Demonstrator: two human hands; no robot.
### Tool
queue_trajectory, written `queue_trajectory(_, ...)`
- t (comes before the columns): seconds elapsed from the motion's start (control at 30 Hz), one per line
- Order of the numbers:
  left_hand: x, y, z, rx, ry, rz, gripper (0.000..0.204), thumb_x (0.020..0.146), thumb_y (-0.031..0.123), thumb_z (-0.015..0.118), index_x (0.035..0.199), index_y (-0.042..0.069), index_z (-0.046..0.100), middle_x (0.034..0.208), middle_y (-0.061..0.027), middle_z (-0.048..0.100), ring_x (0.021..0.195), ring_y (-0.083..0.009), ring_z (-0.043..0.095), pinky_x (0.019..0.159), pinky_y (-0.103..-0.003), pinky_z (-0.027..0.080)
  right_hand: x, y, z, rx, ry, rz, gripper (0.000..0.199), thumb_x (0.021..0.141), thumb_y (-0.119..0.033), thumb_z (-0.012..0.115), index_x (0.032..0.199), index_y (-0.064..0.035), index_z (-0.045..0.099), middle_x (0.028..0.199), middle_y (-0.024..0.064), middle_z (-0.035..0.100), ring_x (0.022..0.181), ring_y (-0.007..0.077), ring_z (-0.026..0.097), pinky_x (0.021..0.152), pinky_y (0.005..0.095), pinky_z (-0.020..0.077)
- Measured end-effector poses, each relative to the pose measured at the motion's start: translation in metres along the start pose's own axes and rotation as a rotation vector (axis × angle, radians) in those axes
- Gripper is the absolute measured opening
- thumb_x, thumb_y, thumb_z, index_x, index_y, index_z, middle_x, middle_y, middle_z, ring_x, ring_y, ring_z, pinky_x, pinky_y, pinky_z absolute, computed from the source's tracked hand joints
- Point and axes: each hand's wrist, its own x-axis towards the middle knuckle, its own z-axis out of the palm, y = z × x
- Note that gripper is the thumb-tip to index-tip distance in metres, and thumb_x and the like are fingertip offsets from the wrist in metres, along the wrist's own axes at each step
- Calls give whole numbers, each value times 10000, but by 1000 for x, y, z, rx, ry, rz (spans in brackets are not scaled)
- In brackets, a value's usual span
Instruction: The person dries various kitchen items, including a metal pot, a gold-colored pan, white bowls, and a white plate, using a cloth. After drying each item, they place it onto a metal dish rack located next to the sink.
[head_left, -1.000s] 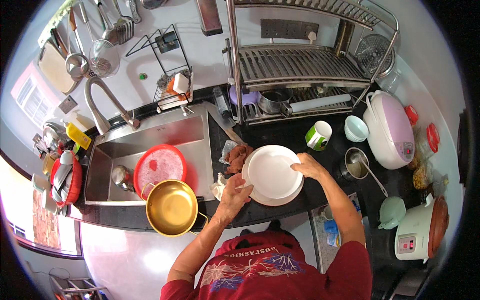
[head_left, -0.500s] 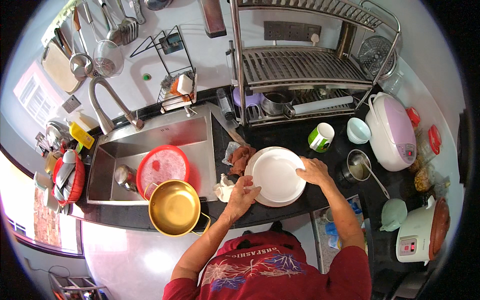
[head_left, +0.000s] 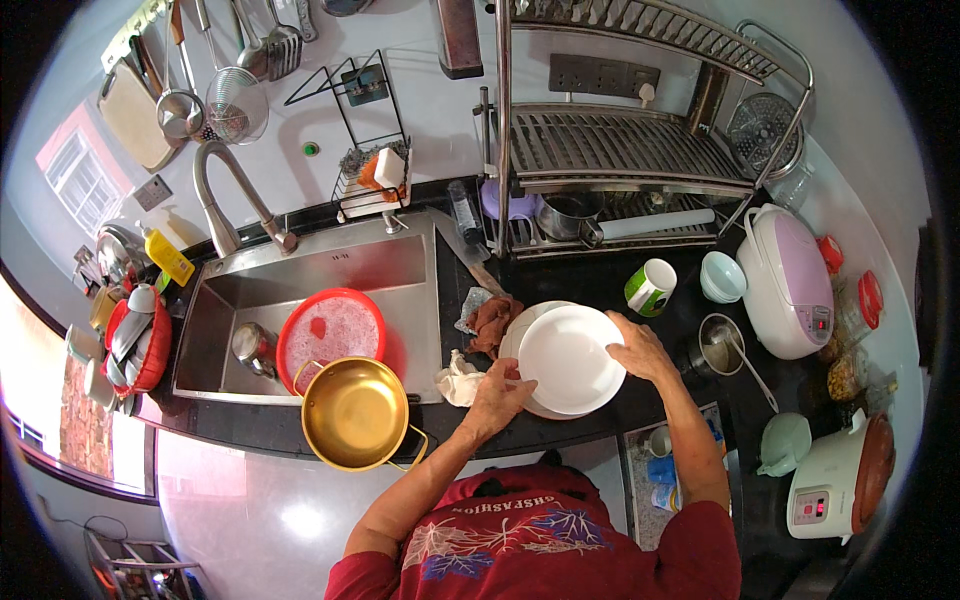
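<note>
A round white dish [head_left: 572, 358] is held between my two hands over the counter. My right hand [head_left: 640, 350] is closed on its right rim, the thumb on top. At its lower left edge, my left hand [head_left: 498, 398] has its fingers curled in against the rim. Beneath it, a wider white plate [head_left: 516, 332] shows at the left side; the rest of that plate is covered. Left of the dish, near my left hand, lie a crumpled white cloth [head_left: 458, 380] and a brown cloth [head_left: 494, 322].
A golden two-handled pan [head_left: 355, 413] straddles the sink's front edge, beside a red basin [head_left: 332, 335] of suds. A metal dish rack [head_left: 620, 150] stands behind. To the right are a green-and-white mug [head_left: 650, 288], pale bowls [head_left: 722, 277], a small pot [head_left: 716, 345] and a rice cooker [head_left: 790, 280].
The white dish has shifted right relative to the plate under it, and looks raised. Both hands moved with it. The whole view has also shifted slightly.
</note>
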Motion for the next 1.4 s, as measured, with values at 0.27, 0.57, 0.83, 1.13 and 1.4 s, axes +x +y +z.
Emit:
queue_trajectory(0.27,8,-12,9,226,91,109,548,760,183,700,1162,-56,414,954,-225,590,839,-324,628,745,-389,511,7,-6,-6,20,2,-24,476,777,-202,575,1226,-61,508,1012,213,639,954,373,610,817,449,472)
queue_trajectory(0.57,15,-7,29,128,68,8,612,804,313,631,1200,-111,436,802,-228,654,804,-350,658,734,-419,511,3,18,0,224,-10,-80,378,755,-135,566,1105,5,546,983,206,627,908,314,623,776,390,471)
queue_trajectory(0.83,21,-11,28,-134,-33,-101,414,858,164,609,1137,-94,443,730,-143,622,562,-185,637,413,-274,515,10,36,3,-37,-24,-64,436,757,-209,586,1155,-36,537,998,206,632,948,365,608,789,443,478)
queue_trajectory(1.13,-47,49,-66,488,390,276,393,801,150,687,1145,23,546,1078,-167,589,964,-266,587,756,-372,493,12,24,8,-73,-25,68,453,780,-273,568,1192,-91,516,1033,188,640,985,363,602,835,449,474)
queue_trajectory(1.4,-150,32,-166,935,617,161,589,676,137,715,1214,61,489,1248,-172,475,1161,-362,424,980,-451,357,5,-25,2,-352,389,-151,490,774,-275,690,1187,-101,492,940,147,609,867,357,606,699,480,486)
